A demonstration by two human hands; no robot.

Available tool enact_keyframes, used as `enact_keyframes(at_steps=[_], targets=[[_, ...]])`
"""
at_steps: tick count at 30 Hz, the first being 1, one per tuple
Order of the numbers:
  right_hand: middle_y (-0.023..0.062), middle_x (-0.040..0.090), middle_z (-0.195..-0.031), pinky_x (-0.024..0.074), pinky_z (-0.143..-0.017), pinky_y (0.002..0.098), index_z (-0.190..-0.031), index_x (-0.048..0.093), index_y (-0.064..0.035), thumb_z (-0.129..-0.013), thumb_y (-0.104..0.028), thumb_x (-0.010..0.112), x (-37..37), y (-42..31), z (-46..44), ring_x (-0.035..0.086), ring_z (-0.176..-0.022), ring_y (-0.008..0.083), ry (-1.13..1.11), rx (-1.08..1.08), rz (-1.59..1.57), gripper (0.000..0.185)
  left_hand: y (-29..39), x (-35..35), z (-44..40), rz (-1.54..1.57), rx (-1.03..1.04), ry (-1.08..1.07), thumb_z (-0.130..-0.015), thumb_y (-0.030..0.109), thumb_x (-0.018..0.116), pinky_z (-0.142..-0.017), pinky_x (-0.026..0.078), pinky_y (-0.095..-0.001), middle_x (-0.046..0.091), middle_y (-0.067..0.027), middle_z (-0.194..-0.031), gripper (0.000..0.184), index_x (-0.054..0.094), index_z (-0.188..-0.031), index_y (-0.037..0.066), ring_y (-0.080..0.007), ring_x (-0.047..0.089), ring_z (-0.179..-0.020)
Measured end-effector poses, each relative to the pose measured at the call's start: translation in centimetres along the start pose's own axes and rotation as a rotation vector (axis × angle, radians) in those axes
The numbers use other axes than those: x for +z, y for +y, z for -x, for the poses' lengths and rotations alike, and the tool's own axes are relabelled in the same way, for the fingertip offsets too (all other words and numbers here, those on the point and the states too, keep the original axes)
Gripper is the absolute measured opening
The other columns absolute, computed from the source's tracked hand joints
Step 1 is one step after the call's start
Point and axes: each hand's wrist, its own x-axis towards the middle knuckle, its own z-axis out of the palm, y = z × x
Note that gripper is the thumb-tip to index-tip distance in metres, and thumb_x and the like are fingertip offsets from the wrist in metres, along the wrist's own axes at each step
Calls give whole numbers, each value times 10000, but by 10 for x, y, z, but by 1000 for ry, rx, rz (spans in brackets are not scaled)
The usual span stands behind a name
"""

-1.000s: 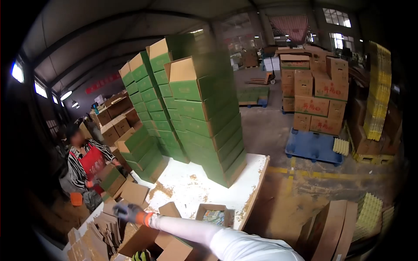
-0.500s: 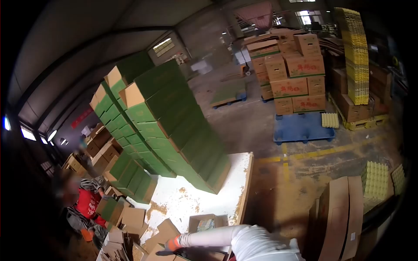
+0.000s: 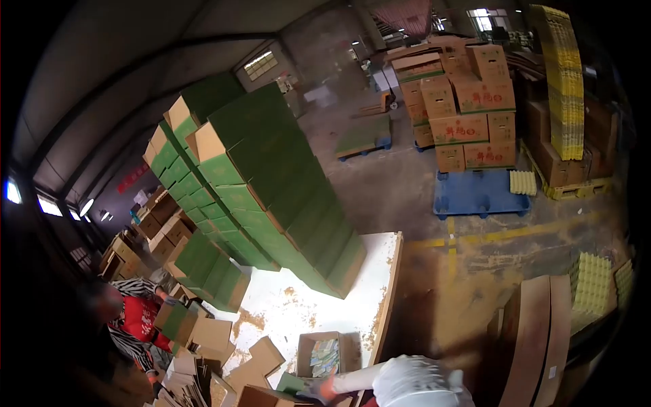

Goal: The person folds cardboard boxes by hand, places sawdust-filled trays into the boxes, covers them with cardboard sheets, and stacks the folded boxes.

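Note:
My right hand (image 3: 314, 389), in a dark glove with an orange cuff and a white sleeve, is low in the view. It lies at the green flap (image 3: 290, 384) of a cardboard box (image 3: 261, 397) with raised flaps at the bottom edge. The fingers are blurred, so I cannot make out a grip. Just beyond the hand, a small open carton (image 3: 305, 353) on the white table (image 3: 278, 325) holds a pile of printed packets or slips (image 3: 325, 358). My left hand is out of view.
Tall stacks of green boxes (image 3: 271, 190) stand on the table. At left, a person in a red apron (image 3: 140, 319) handles a green box (image 3: 178, 322). Flat cardboard (image 3: 532, 339) stands at right; a blue pallet (image 3: 471, 193) and stacked cartons (image 3: 461, 129) are beyond.
My right hand has moved right and back from the open brown flaps to beside the green flap. The small carton of packets shows more fully. The view has shifted slightly.

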Motion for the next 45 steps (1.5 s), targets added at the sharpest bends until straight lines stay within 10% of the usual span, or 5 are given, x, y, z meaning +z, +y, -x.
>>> enact_keyframes(at_steps=[5, 17, 28, 32, 45], targets=[[262, 622, -1196, 466, -975, 404, -1297, 512, 30, -872, -205, 516, -28, -54, -84, 595, -1137, 386, 876, -226, 110, 486, -22, -1, 30, -27, -99, -52, -859, 143, 608, -691, 500, -465, 625, -190, -867, 123, 620, -953, 65, -352, 618, -780], [268, 515, -1314, 373, -1034, 466, -1333, 464, 53, -949, -237, 465, -47, -42, -57, 493, -1208, 392, -14, 75, 665, 480, -113, 82, 201, 281, -933, -310, -864, 287, 568, -682, 504, -506, 701, -127, -890, 192, 724, -918, 189, -346, 670, -789], [296, 633, -1134, 492, -900, 478, -1472, 315, 9, -810, -125, 693, -68, -9, -46, 608, -1023, 463, 457, 340, 461, 774, -217, 12, 500, -376, -1658, 1550, -858, 281, 741, -1099, 347, -412, 433, -229, -1415, 760, 353, -1423, -48, -329, 443, -1315], [298, 629, -1142, 490, -904, 476, -1476, 310, 7, -809, -124, 697, -64, -20, -43, 605, -1032, 461, 452, 346, 451, 782, -254, -49, 581, 807, -1852, 1922, -865, 520, 669, -1061, 359, -375, 489, -181, -1378, 830, 432, -1396, -73, -264, 476, -1251], [304, 618, -1169, 486, -920, 467, -1475, 325, -5, -791, -156, 731, -66, -86, -41, 601, -1064, 447, 373, 453, 407, 810, -322, -28, 532, -195, -2354, 1469, -885, 517, 597, -931, 453, -405, 571, -285, -1190, 676, 528, -1261, -39, -359, 569, -1096]])
